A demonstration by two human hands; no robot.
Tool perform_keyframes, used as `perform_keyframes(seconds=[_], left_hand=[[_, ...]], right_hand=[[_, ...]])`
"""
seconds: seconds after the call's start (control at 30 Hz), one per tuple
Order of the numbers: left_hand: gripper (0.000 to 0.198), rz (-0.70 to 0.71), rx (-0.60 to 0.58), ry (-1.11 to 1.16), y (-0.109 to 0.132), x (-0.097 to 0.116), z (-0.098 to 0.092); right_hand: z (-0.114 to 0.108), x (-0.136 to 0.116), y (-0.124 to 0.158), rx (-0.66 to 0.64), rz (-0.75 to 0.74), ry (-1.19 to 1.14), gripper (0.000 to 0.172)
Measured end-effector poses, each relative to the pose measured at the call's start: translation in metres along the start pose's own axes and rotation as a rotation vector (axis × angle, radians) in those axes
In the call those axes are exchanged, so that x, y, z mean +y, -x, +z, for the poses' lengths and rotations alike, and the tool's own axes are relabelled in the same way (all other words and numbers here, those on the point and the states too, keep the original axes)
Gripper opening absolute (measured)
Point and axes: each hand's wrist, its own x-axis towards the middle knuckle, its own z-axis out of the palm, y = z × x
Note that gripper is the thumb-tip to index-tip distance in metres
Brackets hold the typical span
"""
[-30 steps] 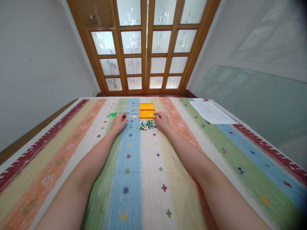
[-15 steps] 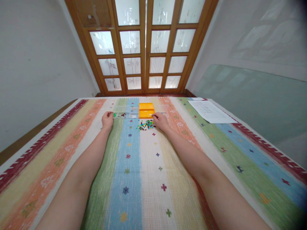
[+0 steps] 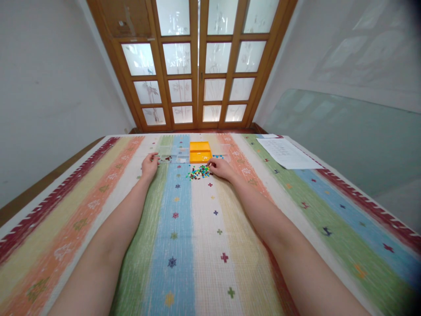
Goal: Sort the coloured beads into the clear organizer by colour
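A small heap of tiny multicoloured beads (image 3: 198, 172) lies on the striped cloth (image 3: 184, 245) far out in front of me. Behind it stands an orange tray (image 3: 200, 152), with a clear compartment box (image 3: 173, 156) to its left. My right hand (image 3: 219, 167) rests at the right edge of the heap, fingers curled and pinched at the beads. My left hand (image 3: 149, 163) lies at the left end of the clear box, fingers curled over its edge. What either hand holds is too small to see.
A white printed sheet (image 3: 285, 153) lies at the far right of the table. Wooden glazed doors (image 3: 197, 66) stand behind the table's far edge. A glass pane (image 3: 345, 136) leans against the right wall.
My left hand moved left, from beside the orange tray to the left end of the clear box, covering the green beads there. My right hand stayed at the heap's right edge.
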Motion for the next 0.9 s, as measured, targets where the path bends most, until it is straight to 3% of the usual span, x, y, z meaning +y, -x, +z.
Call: perform_keyframes(seconds=[0.33, 0.9], left_hand=[[0.036, 0.228, -0.158, -0.193, 0.014, 0.010, 0.006], [0.033, 0.459, -0.406, -0.397, 0.036, 0.029, 0.019]], right_hand=[[-0.003, -0.005, 0.000, -0.048, -0.032, 0.018, 0.017], [0.002, 0.001, 0.001, 0.019, -0.009, -0.226, 0.007]])
